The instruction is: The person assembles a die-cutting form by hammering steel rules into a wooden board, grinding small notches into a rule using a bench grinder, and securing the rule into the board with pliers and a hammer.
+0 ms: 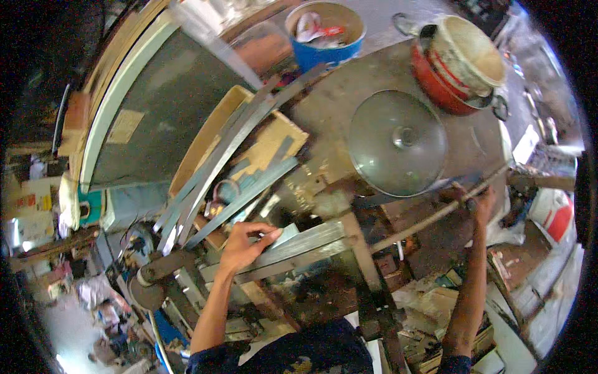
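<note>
From far away I see the workbench (pixel 377 78), a round lid (pixel 380 146) toward its near edge, and a flat metal bar (pixel 308 245). The right hand (pixel 484 204) is at the bench's near right corner; its grip I cannot tell. The left hand (pixel 248 242), fingers narrow, pinches a small pale piece (pixel 288 235) at the bar's far edge.

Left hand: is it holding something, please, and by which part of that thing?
The left hand appears to hold a small, pale, flat piece by its left edge, at the thumb.
</note>
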`<state>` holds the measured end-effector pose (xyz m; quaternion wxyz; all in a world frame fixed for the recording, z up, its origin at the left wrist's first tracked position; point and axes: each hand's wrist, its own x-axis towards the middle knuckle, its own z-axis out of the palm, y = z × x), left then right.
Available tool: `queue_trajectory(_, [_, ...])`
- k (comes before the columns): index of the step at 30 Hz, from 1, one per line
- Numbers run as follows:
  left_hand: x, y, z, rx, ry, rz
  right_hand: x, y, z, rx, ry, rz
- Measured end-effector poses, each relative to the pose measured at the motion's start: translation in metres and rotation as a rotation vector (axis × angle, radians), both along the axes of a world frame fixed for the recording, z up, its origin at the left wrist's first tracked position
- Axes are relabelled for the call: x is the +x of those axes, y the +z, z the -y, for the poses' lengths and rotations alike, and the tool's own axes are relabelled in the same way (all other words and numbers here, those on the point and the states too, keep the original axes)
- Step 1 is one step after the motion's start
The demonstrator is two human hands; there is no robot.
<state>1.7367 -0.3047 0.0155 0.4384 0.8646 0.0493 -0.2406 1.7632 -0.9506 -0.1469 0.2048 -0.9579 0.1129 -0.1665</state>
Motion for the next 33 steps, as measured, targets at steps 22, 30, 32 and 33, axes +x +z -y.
queue_trajectory(22, [0.017, 0.016, -0.029, 0.212, 0.062, 0.477, 0.022, -0.025, 0.069, -0.47, -0.232, -0.45])
queue_trajectory(30, [0.012, 0.064, 0.004, 0.154, 0.039, 0.486, -0.019, 0.076, -0.062, 0.881, -0.44, -0.249])
queue_trajectory(32, [0.017, 0.083, 0.032, 0.131, 0.009, 0.528, -0.064, 0.073, -0.054, 1.065, -0.579, -0.185])
queue_trajectory(33, [0.02, 0.094, 0.051, 0.097, -0.026, 0.54, -0.091, 0.07, -0.047, 1.264, -0.681, -0.129])
